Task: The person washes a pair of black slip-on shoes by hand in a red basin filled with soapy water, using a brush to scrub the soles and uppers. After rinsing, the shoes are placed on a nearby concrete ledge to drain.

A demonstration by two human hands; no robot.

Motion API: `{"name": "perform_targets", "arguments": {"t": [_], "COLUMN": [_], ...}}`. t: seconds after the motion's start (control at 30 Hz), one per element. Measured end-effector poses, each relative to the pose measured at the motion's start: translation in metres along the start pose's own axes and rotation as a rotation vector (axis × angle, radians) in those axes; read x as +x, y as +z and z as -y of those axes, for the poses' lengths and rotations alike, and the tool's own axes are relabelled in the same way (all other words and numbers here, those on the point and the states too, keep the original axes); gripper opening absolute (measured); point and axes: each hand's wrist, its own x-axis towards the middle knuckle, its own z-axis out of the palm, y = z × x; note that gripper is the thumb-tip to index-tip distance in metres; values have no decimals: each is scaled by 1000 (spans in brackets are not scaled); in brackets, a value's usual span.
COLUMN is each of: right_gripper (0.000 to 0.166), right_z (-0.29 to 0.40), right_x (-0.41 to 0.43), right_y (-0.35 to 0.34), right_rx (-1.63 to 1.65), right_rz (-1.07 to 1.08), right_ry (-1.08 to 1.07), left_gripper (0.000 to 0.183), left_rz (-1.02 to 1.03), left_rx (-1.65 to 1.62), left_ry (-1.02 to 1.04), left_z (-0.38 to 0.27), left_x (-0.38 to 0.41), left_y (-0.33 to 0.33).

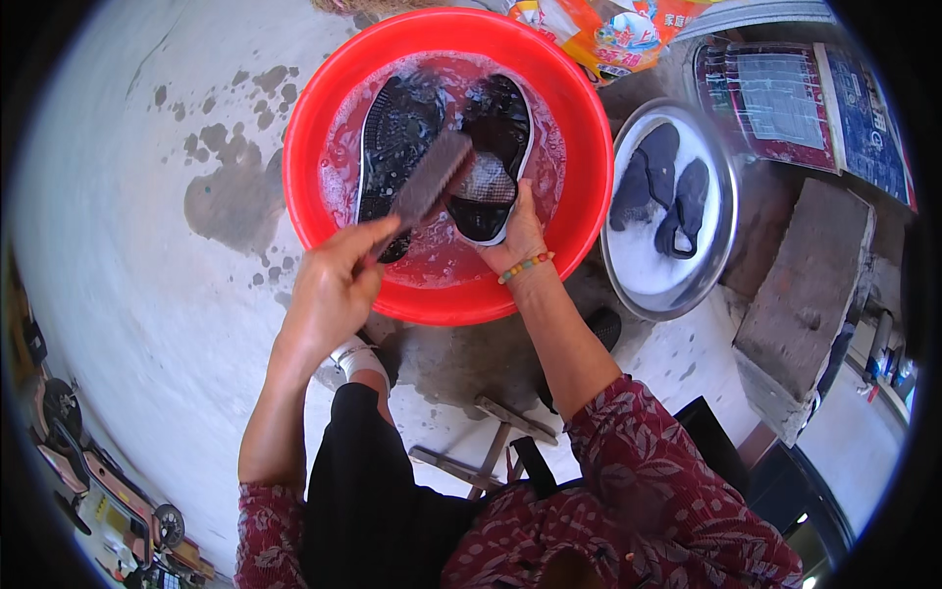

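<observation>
My left hand [335,283] is closed around the handle of a scrubbing brush [430,180]. The brush head slants over the gap between two wet black shoes and partly covers both. With my right hand [521,232] I hold the near end of the right shoe [486,210], which has a white edge. The left shoe [390,140] lies beside it, its near end partly behind the brush handle. Both shoes are in sudsy water inside a red plastic basin [449,305]; their far ends dip under the water.
Right of the basin stands a metal bowl [666,305] with foamy water and dark fabric pieces [655,177]. A printed plastic bag [625,33], a printed carton [787,103] and a concrete block [806,280] lie around it. A wooden stool [497,449] shows below me.
</observation>
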Motion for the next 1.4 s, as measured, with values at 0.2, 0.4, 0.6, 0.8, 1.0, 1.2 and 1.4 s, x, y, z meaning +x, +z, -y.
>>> {"name": "perform_targets", "arguments": {"t": [0.2, 0.4, 0.6, 0.8, 1.0, 1.2, 1.4], "right_gripper": [57, 59, 64, 64, 56, 54, 55], "right_z": [0, -14, -3, -2, 4, -13, 10], "right_x": [10, -4, 14, 14, 20, 9, 28], "right_y": [-12, 13, -8, -3, -8, 7, -15], "right_rx": [-21, -124, -106, -130, 29, -90, -57], "right_rz": [21, 82, 136, 133, -21, 132, 13], "right_ry": [-35, -3, -27, 35, 6, 2, -63], "left_gripper": [36, 35, 40, 48, 44, 35, 43], "left_rz": [156, -104, -23, -43, 37, -163, 68], "left_rx": [247, 529, 477, 238, -29, 314, -80], "left_ry": [103, 160, 35, -28, 58, -13, 89], "left_z": [-19, 21, 25, 25, 17, 13, 18], "left_x": [14, 108, 92, 43, -12, 76, 2], "left_y": [9, 71, 75, 56, 55, 67, 63]}}
